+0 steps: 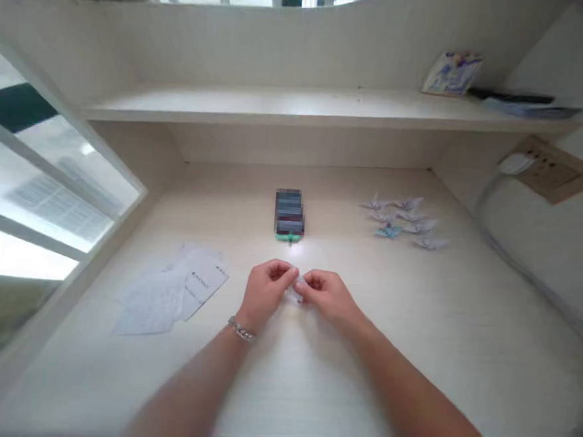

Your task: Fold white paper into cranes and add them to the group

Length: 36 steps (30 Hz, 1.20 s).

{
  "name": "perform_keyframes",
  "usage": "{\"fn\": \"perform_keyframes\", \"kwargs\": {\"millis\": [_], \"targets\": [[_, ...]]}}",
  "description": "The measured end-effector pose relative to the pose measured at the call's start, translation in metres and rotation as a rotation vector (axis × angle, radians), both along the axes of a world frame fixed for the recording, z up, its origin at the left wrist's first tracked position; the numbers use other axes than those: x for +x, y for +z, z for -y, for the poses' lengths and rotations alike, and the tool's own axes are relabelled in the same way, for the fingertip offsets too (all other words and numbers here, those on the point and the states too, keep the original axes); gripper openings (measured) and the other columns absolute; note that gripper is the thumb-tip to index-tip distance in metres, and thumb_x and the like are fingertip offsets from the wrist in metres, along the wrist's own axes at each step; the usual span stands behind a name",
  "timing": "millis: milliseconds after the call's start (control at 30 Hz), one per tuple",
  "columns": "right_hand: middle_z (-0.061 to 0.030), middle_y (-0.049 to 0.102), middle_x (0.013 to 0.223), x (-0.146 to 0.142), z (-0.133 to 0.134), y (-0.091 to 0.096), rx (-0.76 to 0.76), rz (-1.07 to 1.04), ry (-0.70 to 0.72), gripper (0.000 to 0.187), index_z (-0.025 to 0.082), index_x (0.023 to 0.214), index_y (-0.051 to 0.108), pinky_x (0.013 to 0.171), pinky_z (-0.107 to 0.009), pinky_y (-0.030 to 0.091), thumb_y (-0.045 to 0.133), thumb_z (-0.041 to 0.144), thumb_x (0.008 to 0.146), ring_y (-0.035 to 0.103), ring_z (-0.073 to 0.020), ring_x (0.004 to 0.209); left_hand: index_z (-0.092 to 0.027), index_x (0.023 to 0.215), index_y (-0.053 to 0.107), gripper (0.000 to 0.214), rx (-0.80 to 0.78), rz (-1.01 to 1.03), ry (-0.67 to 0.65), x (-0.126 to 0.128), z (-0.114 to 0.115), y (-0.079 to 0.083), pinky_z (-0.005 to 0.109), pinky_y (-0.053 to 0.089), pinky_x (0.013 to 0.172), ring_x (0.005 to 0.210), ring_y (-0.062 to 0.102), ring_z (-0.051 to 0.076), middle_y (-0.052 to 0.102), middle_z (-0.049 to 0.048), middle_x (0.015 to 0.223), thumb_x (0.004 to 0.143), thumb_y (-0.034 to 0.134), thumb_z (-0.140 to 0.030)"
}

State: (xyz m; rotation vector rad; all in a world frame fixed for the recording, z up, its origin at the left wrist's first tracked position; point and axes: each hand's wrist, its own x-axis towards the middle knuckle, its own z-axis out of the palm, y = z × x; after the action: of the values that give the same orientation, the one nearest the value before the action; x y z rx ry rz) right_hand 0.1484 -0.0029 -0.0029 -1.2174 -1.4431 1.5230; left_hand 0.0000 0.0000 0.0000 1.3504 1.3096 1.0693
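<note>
A small folded piece of white paper (295, 294) sits between my two hands, over the middle of the desk. My left hand (271, 285), with a chain bracelet at its wrist, pinches the paper from one side. From the other side my right hand (327, 293) pinches it too, thumb and fingers closed. Much of the paper is hidden behind my fingers, so its exact shape cannot be made out. Several folded paper cranes (411, 217), one of them blue (388, 232), lie in a group at the back right.
Loose paper sheets (167, 290) lie on the left of the desk (350, 382). A phone (290, 213) stands beyond my hands. Above runs a shelf (279, 104) with a small box (452, 73). A cable (513, 260) hangs from the wall socket (554, 169) at right.
</note>
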Motion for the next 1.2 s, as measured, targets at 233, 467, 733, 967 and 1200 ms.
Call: {"fn": "perform_keyframes", "kwargs": {"millis": [233, 467, 733, 967, 1200], "targets": [[-0.001, 0.059, 0.06, -0.002, -0.003, -0.004, -0.027, -0.05, -0.057, 0.023, 0.014, 0.068, 0.059, 0.05, -0.023, 0.042, 0.064, 0.037, 0.069, 0.054, -0.0115, 0.051, -0.012, 0.077, 0.063, 0.025, -0.012, 0.038, 0.051, 0.003, 0.0, 0.002, 0.021, 0.043, 0.055, 0.059, 0.053, 0.011, 0.061, 0.003, 0.068, 0.073, 0.059, -0.037], [-0.0027, 0.061, 0.058, -0.004, -0.004, -0.007, -0.005, -0.074, -0.169, 0.029, 0.014, 0.071, 0.062, 0.05, -0.024, 0.043, 0.063, 0.042, 0.069, 0.055, -0.0129, 0.051, -0.01, 0.078, 0.063, 0.026, -0.081, 0.052, -0.049, -0.001, 0.003, 0.003, 0.023, 0.047, 0.054, 0.057, 0.057, 0.012, 0.063, 0.0056, 0.07, 0.073, 0.06, -0.036], [-0.0009, 0.058, 0.059, -0.001, -0.003, -0.006, 0.036, -0.014, -0.009, 0.024, 0.014, 0.067, 0.062, 0.052, -0.024, 0.041, 0.059, 0.037, 0.073, 0.052, -0.0117, 0.052, -0.012, 0.082, 0.063, 0.025, -0.015, 0.056, -0.059, -0.006, 0.001, 0.004, 0.021, 0.045, 0.056, 0.061, 0.055, 0.011, 0.063, 0.0055, 0.073, 0.072, 0.061, -0.034], [-0.0022, 0.061, 0.068, 0.002, -0.005, -0.008, 0.133, 0.07, -0.098, 0.018, 0.014, 0.075, 0.062, 0.057, -0.024, 0.04, 0.055, 0.032, 0.075, 0.053, -0.013, 0.062, -0.012, 0.08, 0.06, 0.027, -0.095, 0.003, -0.133, -0.008, -0.001, -0.001, 0.025, 0.047, 0.058, 0.061, 0.059, 0.014, 0.062, 0.0052, 0.068, 0.074, 0.057, -0.038], [-0.0002, 0.06, 0.065, 0.007, -0.002, 0.0, 0.307, 0.353, 0.003, 0.016, 0.017, 0.074, 0.063, 0.054, -0.023, 0.035, 0.051, 0.025, 0.078, 0.05, -0.0117, 0.059, -0.017, 0.084, 0.06, 0.021, 0.045, -0.291, -0.289, -0.014, 0.002, 0.003, 0.024, 0.044, 0.064, 0.072, 0.058, 0.014, 0.064, 0.0043, 0.08, 0.081, 0.048, -0.034]]}}
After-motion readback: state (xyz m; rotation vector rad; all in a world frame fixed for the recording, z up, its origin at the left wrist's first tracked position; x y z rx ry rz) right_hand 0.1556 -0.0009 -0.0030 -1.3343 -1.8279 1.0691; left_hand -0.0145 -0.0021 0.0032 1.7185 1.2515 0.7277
